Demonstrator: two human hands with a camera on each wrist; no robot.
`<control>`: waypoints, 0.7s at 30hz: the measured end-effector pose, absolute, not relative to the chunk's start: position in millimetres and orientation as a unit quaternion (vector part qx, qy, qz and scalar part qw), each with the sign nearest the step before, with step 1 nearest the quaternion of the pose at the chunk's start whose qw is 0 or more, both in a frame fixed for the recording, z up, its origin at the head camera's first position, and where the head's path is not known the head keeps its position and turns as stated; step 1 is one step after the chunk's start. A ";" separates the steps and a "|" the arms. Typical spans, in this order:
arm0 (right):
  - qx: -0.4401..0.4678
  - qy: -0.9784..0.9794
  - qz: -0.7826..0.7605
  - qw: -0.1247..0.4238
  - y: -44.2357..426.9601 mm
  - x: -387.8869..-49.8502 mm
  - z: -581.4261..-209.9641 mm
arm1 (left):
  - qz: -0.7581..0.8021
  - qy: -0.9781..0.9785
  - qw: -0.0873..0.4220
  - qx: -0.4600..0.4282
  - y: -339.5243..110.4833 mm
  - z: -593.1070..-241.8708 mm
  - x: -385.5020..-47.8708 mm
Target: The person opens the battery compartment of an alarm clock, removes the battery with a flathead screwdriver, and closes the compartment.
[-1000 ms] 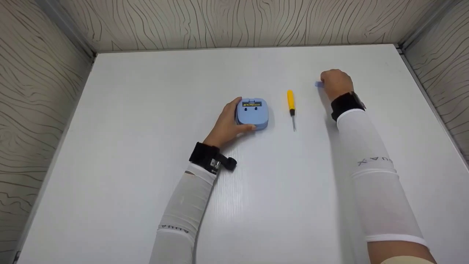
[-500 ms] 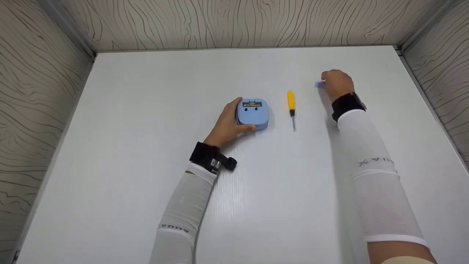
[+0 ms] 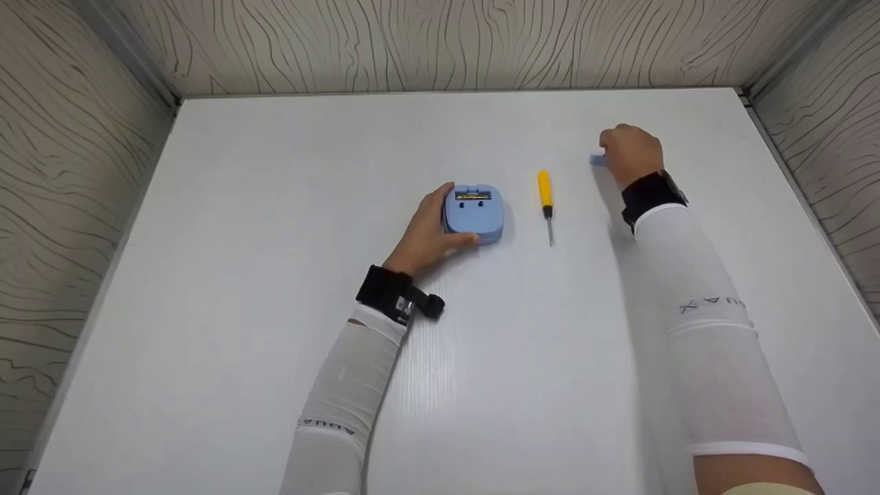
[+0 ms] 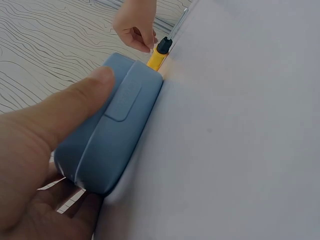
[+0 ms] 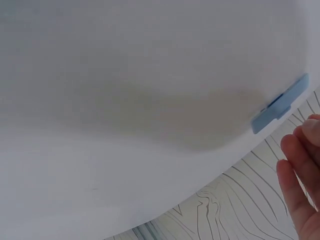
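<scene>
My left hand (image 3: 426, 237) grips a light-blue rounded-square case (image 3: 476, 218) by its left side, thumb along the near edge. An open slot near the case's far edge shows a battery (image 3: 473, 196), with two dark holes below it. In the left wrist view the thumb presses the case's side (image 4: 122, 120). My right hand (image 3: 632, 155) is at the far right, its fingers curled and thumb close to the fingertips. Whether they pinch something small is hidden. A small blue battery cover (image 5: 281, 104) lies on the table just beside that hand, apart from the fingers in the right wrist view.
A screwdriver (image 3: 545, 192) with a yellow handle lies between the case and the right hand, its tip towards the near side. The white table (image 3: 275, 206) is bounded by wood-patterned panels (image 3: 447, 45) at the back and sides.
My right hand has shifted very slightly away, towards the back of the table, beside the blue cover. The left hand, case and screwdriver show no clear movement.
</scene>
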State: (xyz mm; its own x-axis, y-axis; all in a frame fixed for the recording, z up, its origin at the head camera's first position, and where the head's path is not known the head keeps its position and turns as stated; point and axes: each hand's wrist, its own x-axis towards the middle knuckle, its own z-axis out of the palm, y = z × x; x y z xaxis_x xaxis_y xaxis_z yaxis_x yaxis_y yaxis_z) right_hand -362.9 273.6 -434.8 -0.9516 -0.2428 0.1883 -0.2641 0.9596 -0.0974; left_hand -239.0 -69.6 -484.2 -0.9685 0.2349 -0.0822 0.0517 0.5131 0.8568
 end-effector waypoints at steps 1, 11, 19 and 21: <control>0.130 -0.985 0.062 0.093 272.5 -362.5 -433.7 | 0.487 0.864 0.094 0.083 -69.3 -484.1 -239.1; 0.156 -0.978 0.089 0.107 240.9 -360.0 -422.3 | 0.493 0.861 0.093 0.081 -69.6 -484.7 -239.3; 0.154 -0.978 0.126 0.058 221.5 -353.2 -418.5 | 0.495 0.859 0.092 0.092 -69.4 -484.1 -239.2; 0.157 -0.977 0.137 0.052 219.1 -352.0 -418.3 | 0.495 0.859 0.091 0.096 -69.9 -483.9 -238.9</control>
State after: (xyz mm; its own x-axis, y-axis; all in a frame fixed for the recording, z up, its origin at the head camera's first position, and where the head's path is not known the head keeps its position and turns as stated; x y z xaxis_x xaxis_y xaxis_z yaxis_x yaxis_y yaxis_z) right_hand -352.0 219.1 -418.3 -0.9452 -0.2931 0.1438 -0.3213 0.9132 -0.2507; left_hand -238.9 -69.9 -483.9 -0.9651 0.2550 -0.0604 0.0755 0.4913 0.8677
